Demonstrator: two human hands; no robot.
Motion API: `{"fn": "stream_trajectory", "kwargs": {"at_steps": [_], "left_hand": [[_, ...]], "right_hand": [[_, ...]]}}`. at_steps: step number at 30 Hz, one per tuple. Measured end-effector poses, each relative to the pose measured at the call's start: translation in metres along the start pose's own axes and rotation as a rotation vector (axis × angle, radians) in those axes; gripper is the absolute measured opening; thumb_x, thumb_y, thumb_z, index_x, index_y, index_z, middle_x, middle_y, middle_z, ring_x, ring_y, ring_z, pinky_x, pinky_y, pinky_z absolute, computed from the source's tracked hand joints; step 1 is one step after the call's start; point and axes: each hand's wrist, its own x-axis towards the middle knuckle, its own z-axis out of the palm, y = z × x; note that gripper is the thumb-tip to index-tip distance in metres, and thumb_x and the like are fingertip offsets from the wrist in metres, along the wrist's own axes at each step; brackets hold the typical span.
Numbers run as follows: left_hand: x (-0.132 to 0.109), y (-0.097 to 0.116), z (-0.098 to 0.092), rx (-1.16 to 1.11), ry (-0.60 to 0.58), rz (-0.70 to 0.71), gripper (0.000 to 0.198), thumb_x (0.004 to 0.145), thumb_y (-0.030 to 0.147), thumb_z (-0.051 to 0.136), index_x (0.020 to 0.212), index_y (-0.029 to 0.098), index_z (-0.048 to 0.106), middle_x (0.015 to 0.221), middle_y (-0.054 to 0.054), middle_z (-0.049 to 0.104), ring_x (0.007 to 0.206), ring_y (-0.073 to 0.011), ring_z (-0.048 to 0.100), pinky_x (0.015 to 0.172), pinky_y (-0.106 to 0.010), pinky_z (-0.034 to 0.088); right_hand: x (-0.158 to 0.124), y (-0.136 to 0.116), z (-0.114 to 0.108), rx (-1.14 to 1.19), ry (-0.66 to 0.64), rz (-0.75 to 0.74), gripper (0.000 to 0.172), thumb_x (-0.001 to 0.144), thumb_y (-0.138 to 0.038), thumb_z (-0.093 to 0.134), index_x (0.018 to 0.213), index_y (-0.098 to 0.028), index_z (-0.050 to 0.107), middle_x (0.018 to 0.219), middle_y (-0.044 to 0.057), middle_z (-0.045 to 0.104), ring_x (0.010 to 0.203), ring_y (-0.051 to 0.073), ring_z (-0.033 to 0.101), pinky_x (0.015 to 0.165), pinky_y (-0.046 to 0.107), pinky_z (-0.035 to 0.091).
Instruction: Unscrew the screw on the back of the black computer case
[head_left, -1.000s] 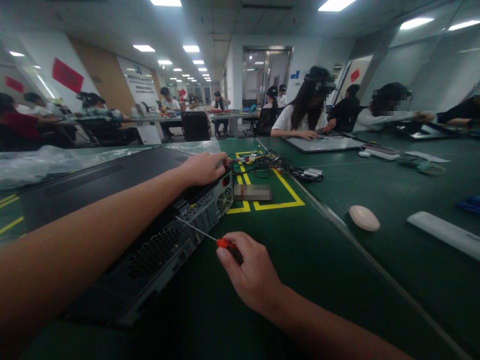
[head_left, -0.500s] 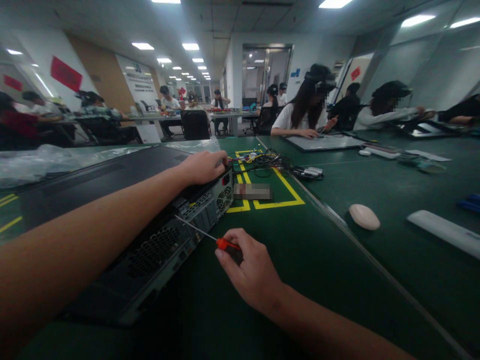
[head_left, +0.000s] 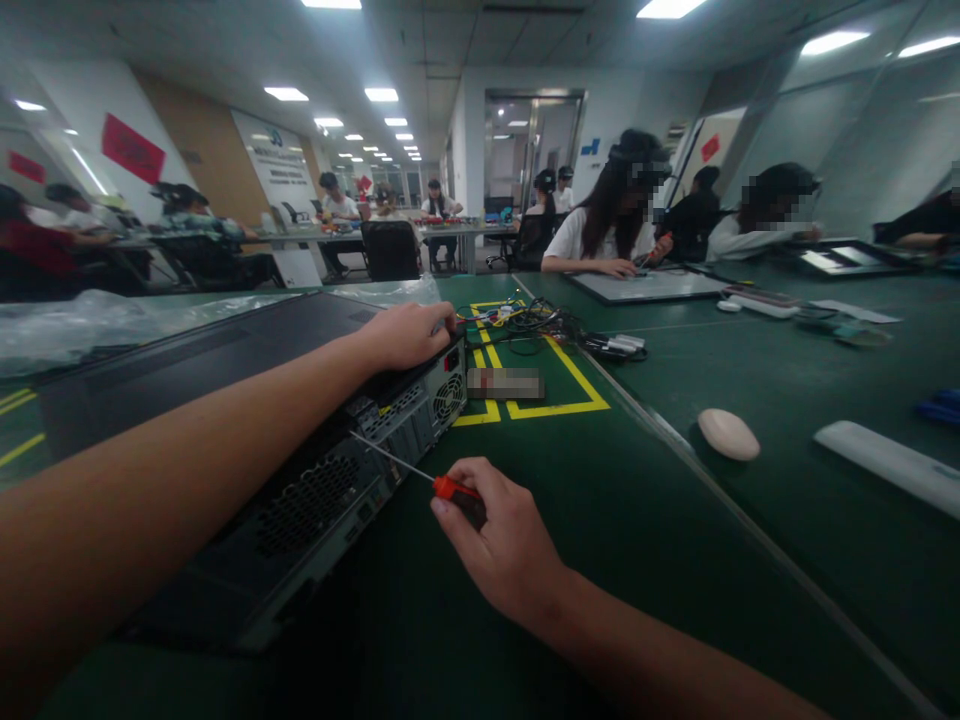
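Orange-and-black screwdriver (head_left: 444, 487), clasped in the right hand (head_left: 499, 545), points its tip at the rear of the computer case (head_left: 232, 350). Left hand (head_left: 409, 335) rests on the case's top near the rear corner, fingers curled; cannot tell whether they clamp the edge. Judgement: keep the shaft straight to whatever it meets (contact too dark to confirm), press lightly, brace with the left palm. Count: one case, one screwdriver, one cable tangle (head_left: 544, 320) beyond the case, one pale oval object (head_left: 729, 435) right of it.
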Motion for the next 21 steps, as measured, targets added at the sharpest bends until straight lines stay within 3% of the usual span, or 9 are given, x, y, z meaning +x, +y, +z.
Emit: {"fn": "stream_trajectory", "kwargs": {"at_steps": [21], "left_hand": [[-0.0018, 0.003, -0.0024, 0.018, -0.01, -0.01, 0.042, 0.102, 0.034, 0.043, 0.134, 0.024, 0.068, 0.115, -0.014, 0.079, 0.106, -0.0353, 0.073, 0.087, -0.046, 0.053]], "right_hand": [[0.0001, -0.0038, -0.002, -0.001, 0.006, -0.02, 0.013, 0.103, -0.033, 0.064, 0.107, -0.021, 0.068, 0.095, 0.004, 0.073, 0.082, 0.02, 0.068, 0.073, 0.033, 0.05]]}}
